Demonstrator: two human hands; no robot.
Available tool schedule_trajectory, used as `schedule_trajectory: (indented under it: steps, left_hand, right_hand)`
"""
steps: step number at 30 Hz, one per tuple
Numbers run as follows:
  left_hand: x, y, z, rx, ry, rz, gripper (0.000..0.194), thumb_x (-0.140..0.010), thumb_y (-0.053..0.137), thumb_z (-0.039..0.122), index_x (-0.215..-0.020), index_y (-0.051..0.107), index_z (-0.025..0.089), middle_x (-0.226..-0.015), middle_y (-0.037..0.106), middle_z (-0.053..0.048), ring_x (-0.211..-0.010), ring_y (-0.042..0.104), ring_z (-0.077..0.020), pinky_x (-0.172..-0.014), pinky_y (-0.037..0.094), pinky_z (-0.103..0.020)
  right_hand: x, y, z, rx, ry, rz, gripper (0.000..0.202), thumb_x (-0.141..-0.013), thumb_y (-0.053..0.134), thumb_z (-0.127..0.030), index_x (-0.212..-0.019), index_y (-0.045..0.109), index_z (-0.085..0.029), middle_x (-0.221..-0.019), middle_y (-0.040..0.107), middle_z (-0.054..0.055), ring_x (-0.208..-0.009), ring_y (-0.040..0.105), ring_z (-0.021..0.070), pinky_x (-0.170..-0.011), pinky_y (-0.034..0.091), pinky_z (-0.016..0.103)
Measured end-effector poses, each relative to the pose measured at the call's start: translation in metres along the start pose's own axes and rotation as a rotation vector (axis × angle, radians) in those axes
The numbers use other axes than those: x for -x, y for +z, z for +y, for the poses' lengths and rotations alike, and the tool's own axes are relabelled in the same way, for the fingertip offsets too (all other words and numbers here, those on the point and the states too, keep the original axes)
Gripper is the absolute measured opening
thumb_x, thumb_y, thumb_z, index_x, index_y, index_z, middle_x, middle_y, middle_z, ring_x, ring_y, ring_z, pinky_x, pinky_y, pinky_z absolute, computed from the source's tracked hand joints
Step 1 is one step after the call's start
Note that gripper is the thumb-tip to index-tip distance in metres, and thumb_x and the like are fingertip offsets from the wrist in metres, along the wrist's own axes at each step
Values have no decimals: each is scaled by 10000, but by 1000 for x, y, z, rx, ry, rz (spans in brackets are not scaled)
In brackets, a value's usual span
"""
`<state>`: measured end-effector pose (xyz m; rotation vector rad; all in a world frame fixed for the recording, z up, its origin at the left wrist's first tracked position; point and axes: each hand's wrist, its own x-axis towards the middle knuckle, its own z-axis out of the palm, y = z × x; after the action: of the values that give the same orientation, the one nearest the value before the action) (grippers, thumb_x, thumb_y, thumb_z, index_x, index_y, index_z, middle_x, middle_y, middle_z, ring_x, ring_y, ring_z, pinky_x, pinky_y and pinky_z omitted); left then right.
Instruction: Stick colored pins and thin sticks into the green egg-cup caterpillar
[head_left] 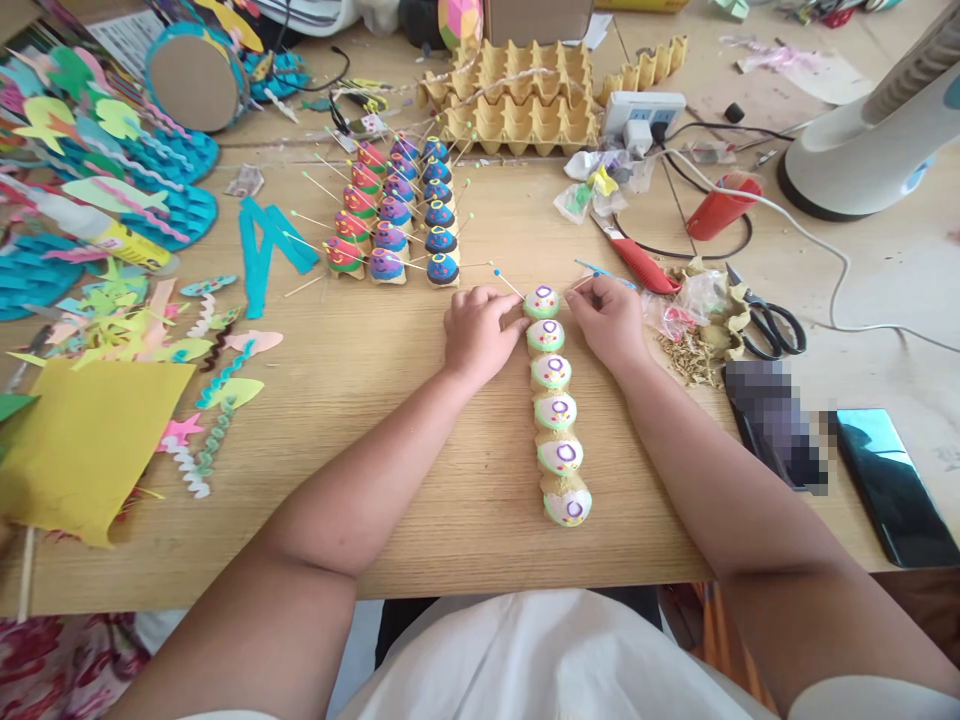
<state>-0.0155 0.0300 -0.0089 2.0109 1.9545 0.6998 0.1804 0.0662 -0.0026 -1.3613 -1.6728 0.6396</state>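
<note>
So, hands flank the domed strip (far end).

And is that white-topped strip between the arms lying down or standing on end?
Lying down: the strip stretches along the tabletop, its six painted bumps in a row.

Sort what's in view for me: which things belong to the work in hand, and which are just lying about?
In hand:
white-topped egg-carton row, between the hands
left blue-tipped stick, by the left hand
right blue-tipped stick, at the right hand

Seemingly just lying about:
yellow sheet
blue strips
black-handled scissors
phone at the right edge
</note>
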Motion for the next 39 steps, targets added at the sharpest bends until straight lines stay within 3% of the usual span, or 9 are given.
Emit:
schedule_trajectory:
  steps: [12, 21, 39]
  left_hand:
    - [0, 0, 1, 4, 0, -3, 293, -942, 706, 394, -1226, 774, 377, -1269, 691, -56, -1242, 539, -313, -1093, 444, -466]
    - [0, 0, 0, 10, 1, -5, 304, -941, 709, 399, -1238, 770, 382, -1262, 693, -52, -1221, 546, -310, -1073, 451, -461]
    - [0, -1, 2, 12, 1, -11, 293, -943, 715, 396, -1228, 777, 368, -1276, 696, -51, -1232, 546, -312, -1082, 441, -462]
  right_hand:
    - [-1, 0, -2, 11, -1, -17, 192, -824, 644, -177, -666, 547, -223, -588, 459, -39, -575, 375, 128, -602, 370, 306]
    - [-1, -2, 0, 14, -16, -23, 200, -830, 662, -241, -660, 559, -222, -596, 502, -27, -583, 396, 131, -587, 355, 301]
    - [-2, -2, -4, 24, 21, -29, 224, -828, 672, -128, -648, 567, -210, -606, 509, -35, -590, 412, 128, -606, 351, 308]
